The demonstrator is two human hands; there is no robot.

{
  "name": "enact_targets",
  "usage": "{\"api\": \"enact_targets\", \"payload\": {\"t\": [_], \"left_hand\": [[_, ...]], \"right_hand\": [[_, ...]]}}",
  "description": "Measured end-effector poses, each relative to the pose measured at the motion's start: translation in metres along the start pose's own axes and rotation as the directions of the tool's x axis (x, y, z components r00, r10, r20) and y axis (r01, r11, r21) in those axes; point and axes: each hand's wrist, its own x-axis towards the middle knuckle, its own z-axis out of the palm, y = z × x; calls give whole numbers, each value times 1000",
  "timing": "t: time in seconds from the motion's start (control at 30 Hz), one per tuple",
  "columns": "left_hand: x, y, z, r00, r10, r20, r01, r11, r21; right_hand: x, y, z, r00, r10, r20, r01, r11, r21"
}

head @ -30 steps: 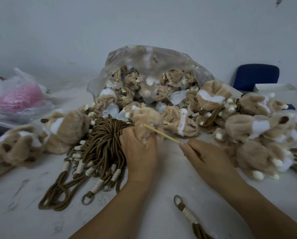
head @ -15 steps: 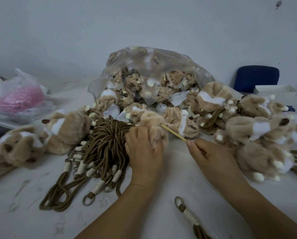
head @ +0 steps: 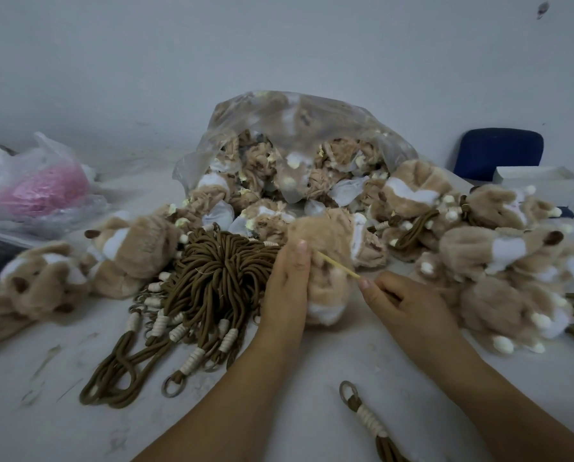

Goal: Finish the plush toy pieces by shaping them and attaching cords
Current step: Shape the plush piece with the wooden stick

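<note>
**Shaping step: stick is in the plush**

Fingers (head: 367, 284) of the right hand (head: 409, 305) pinch the near end of a thin pale-yellow wooden stick (head: 337, 266). Its far end runs into the tan-and-white fuzzy plush piece (head: 332, 291). The left hand (head: 287, 288) grips that piece from its left side, fingers curled round it, low over the white worktop (head: 78, 411).

My read: shaping is in hand, and there's no cord on this piece yet. The next move calls for working the stick into the corners without piercing the fabric, then taking a cord. The bundle of brown looped cords (head: 219, 271) with cream-wrapped ends sits just left of the left hand, and a single cord (head: 369, 418) lies between the forearms.

Hidden: the stick tip is buried in fur, and the piece's opening and the left thumb are out of sight. I can't tell whether the piece touches the worktop. The clear plastic bag (head: 295, 128) behind holds more pieces — blurred. The single cord is cut off at the frame's bottom edge.
</note>
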Motion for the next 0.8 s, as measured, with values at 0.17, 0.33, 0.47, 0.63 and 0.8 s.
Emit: {"api": "enact_targets", "payload": {"t": [0.17, 0.33, 0.47, 0.63, 0.8], "left_hand": [[4, 3, -2, 991, -77, -107, 68, 994, -81], [0, 8, -3, 982, 56, -182, -20, 981, 192], [-7, 8, -2, 966, 218, -136, -166, 934, 318], [-6, 5, -2, 980, 193, -59, -165, 935, 313], [-9, 5, 3, 995, 56, 86, -73, 977, 203]], "right_hand": [[1, 1, 0, 1000, -13, 15, 14, 998, -58], [1, -1, -2, 1000, -4, -11, 3, 991, -136], [0, -3, -4, 1000, -9, -24, 5, 988, -154], [-5, -6, -1, 999, -44, -28, 40, 991, -128], [-6, -5, 0, 997, -33, -72, 26, 995, -93]]}}
